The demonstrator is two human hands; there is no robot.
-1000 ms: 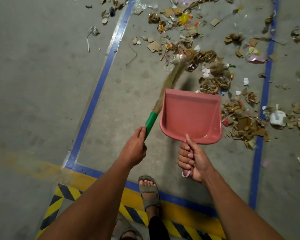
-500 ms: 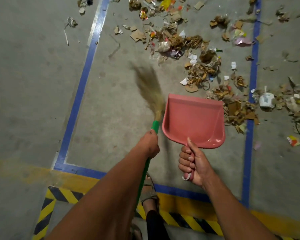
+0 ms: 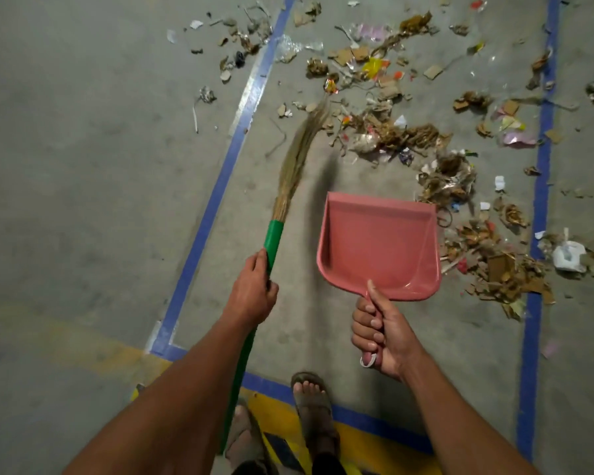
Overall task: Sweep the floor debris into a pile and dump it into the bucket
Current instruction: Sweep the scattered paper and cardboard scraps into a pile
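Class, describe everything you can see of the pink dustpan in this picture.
The pink dustpan looks like smooth moulded plastic: a flat tray with raised side walls, a rounded back and a straight open lip facing the debris. It holds no debris. The right hand grips its short handle, thumb on top, holding it out ahead of the person. Whether its lip touches the floor cannot be told.

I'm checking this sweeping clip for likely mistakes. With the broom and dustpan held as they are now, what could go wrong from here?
1. The broom bristles reach only the near edge of the debris; a fast stroke may scatter light scraps across the blue tape line.
2. The dustpan, gripped by the right hand, is empty and seems off the floor; scraps could slide under its lip.
3. No bucket is in view.
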